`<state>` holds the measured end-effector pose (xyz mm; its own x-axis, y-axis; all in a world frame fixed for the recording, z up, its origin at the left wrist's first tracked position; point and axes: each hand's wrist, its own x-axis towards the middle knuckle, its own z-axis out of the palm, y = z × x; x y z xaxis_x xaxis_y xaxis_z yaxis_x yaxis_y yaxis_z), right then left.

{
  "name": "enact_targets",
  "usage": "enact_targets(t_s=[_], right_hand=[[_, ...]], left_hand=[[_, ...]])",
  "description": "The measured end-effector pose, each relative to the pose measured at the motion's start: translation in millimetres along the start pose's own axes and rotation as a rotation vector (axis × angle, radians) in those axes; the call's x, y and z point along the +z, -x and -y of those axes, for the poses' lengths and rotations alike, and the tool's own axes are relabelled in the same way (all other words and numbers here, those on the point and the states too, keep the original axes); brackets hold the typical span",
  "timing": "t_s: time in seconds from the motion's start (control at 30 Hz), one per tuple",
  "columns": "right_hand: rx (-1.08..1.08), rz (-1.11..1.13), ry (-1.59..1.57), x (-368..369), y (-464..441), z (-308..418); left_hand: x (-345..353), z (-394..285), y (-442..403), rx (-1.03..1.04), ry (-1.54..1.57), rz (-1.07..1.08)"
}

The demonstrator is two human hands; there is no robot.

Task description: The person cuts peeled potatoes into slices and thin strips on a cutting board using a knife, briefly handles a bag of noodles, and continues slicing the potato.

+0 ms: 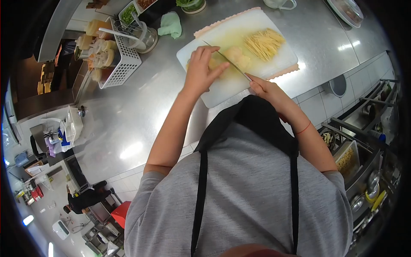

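My right hand [266, 89] is closed around the handle of a knife [233, 65], whose long blade slants up and left across the board. My left hand [201, 70] rests on a pale yellow vegetable piece, left of the blade, with its fingers bent and its thumb apart. Most of that piece is hidden under the hand. Right of the blade lie pale yellow slices [238, 58]. A pile of thin yellow strips [264, 44] sits near the right end of the white cutting board [218, 97], which lies on a peach-coloured cloth [229, 20].
A white basket of sauce bottles [122, 70] stands at the left on the steel counter [128, 115]. Near it are a glass jar [147, 39] and a crumpled green cloth [170, 25]. A clear-lidded container [346, 12] is far right. A person in black [87, 199] is in the background.
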<state>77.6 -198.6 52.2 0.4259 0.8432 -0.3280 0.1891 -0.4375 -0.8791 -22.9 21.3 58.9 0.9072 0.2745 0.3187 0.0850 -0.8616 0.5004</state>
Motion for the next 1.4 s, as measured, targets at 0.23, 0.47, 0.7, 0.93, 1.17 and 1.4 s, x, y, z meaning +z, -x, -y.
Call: enact_targets(t_s=[0.23, 0.47, 0.7, 0.93, 1.17, 1.4], right_hand=[[-0.065, -0.045, 0.045, 3, -3, -6], [-0.092, -0.038, 0.068, 5, -8, -13], [-0.082, -0.042, 0.076, 3, -5, -9], [-0.064, -0.027, 0.102, 4, -5, -7], [-0.123, -0.08, 0.171, 16, -9, -21], [-0.268, -0.141, 0.129, 17, -6, -38]], left_hand=[[-10, 11, -62, 0.083, 0.17, 0.478], [10, 26, -95, -0.074, 0.219, 0.874], [27, 31, -97, -0.098, 0.18, 0.686], [21, 38, -101, -0.204, 0.283, 0.718], [31, 36, -100, 0.083, 0.126, 0.734], [55, 45, -92, 0.113, 0.119, 0.656]])
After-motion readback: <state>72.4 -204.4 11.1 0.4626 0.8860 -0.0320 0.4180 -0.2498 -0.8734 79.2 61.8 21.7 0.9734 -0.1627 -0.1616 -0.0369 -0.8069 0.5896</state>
